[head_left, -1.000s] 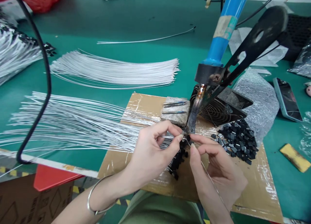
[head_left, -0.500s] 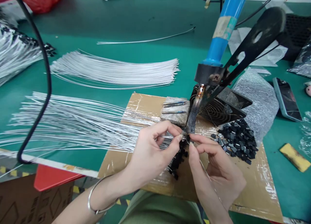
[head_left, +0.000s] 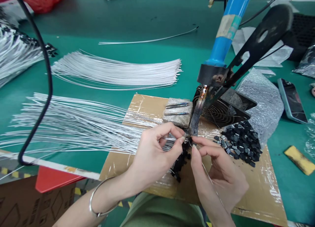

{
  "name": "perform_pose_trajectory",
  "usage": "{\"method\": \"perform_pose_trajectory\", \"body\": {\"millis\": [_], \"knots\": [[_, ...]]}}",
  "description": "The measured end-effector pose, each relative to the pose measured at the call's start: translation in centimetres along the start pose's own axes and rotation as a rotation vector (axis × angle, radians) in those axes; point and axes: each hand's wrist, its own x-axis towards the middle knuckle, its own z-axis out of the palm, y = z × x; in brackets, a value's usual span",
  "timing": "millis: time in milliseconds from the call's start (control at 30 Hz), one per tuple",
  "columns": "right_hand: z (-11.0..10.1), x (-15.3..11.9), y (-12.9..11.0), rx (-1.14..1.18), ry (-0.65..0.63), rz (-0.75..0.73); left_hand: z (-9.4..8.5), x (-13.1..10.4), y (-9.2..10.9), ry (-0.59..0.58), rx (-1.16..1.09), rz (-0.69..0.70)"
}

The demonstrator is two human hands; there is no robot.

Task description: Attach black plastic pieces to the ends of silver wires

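My left hand (head_left: pixel 155 158) is pinched closed just below the tip of a blue-handled soldering iron (head_left: pixel 219 49). What lies between its thumb and index finger is too small and covered to make out. My right hand (head_left: pixel 219 177) pinches a thin solder wire (head_left: pixel 212 182), whose upper end reaches the iron's tip and whose tail runs back over the palm. Beneath the hands are black connector ends (head_left: pixel 179 166). A loose bundle of white wires (head_left: pixel 81 125) stretches left from there.
A metal bracket (head_left: pixel 258 39) holds the iron, tip down, over cardboard (head_left: pixel 258 187). Small black connectors (head_left: pixel 242 143) lie piled beside a black fan (head_left: pixel 221 112). Further right are a phone (head_left: pixel 292 100) and a yellow sponge (head_left: pixel 299 159). A black cable (head_left: pixel 48 76) hangs at left.
Both hands keep the same pinch at the iron's tip. Only a very slight shift of the view shows.
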Motion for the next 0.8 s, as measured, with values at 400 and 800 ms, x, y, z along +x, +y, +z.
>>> {"method": "perform_pose_trajectory", "body": {"millis": [400,800], "knots": [[0.07,-0.08,0.1,-0.028,0.0,-0.073,-0.07,-0.16,0.1,-0.002,-0.037,0.001],[-0.17,-0.29,0.43,-0.002,-0.027,-0.077,-0.13,-0.18,0.06,0.005,-0.043,-0.012]]}}
